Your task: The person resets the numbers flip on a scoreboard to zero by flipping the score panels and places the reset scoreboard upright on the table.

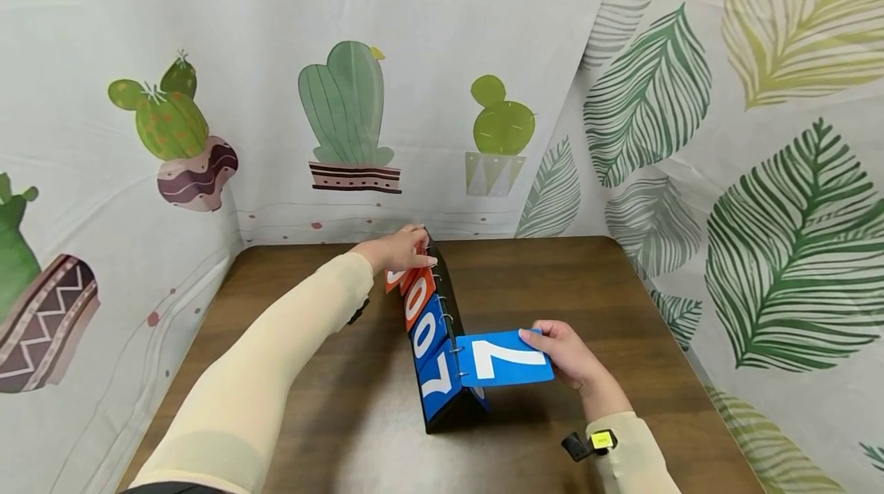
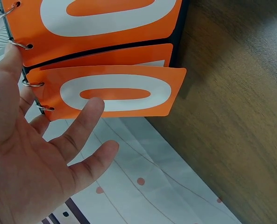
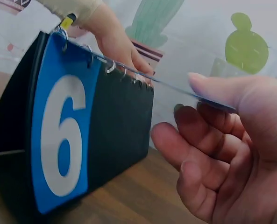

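Observation:
A black tent-shaped flip scoreboard (image 3: 122, 119) stands on the table, with blue and orange number cards hung on metal rings along its ridge. My left hand (image 1: 400, 248) holds the far end of the ridge; two of its fingers extend in front of an orange 0 card (image 2: 161, 88). My right hand (image 1: 569, 352) pinches the free end of a blue 7 card (image 1: 559, 371) between thumb and fingers. This card is lifted out to the right, still on its rings. Another 7 card (image 1: 437, 386) lies on the left slope. In the right wrist view, a blue 6 card (image 3: 63, 135) hangs on the other slope.
The brown wooden table (image 1: 545, 279) extends around the scoreboard. A white cloth with printed cacti (image 1: 428, 11) hangs behind it, and a leaf-patterned cloth (image 1: 691, 248) lines the right side.

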Motion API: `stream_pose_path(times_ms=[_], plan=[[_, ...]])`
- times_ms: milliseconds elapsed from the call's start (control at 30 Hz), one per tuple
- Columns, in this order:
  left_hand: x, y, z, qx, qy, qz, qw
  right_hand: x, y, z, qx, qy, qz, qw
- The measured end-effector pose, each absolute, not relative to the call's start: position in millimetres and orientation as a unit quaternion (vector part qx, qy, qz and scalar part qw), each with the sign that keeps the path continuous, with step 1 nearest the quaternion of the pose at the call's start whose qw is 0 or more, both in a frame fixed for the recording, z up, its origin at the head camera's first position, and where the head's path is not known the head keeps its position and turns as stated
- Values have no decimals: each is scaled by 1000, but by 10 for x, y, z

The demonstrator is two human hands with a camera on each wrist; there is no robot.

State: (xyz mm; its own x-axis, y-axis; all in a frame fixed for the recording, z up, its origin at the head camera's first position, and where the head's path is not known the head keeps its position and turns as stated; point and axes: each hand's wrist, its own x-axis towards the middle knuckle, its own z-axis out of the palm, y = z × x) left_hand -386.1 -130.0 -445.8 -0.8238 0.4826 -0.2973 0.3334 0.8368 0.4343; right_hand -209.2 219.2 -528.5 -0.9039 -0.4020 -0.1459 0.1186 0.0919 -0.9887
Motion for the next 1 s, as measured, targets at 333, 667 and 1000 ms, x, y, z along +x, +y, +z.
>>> stream_pose_path(times_ms=[333,667,1000], plan=[[-3853,-1297,-4456,221,934,197,201,-1987,2183,-4914,-124,664,-716,176],[-3832,-1302,-4446,218,934,195,207,-2018,2013,-4718,-91,694,-701,132],[-3839,-1301,-4450,214,936,191,204,-2044,1734,-4501,-106,679,-718,108]])
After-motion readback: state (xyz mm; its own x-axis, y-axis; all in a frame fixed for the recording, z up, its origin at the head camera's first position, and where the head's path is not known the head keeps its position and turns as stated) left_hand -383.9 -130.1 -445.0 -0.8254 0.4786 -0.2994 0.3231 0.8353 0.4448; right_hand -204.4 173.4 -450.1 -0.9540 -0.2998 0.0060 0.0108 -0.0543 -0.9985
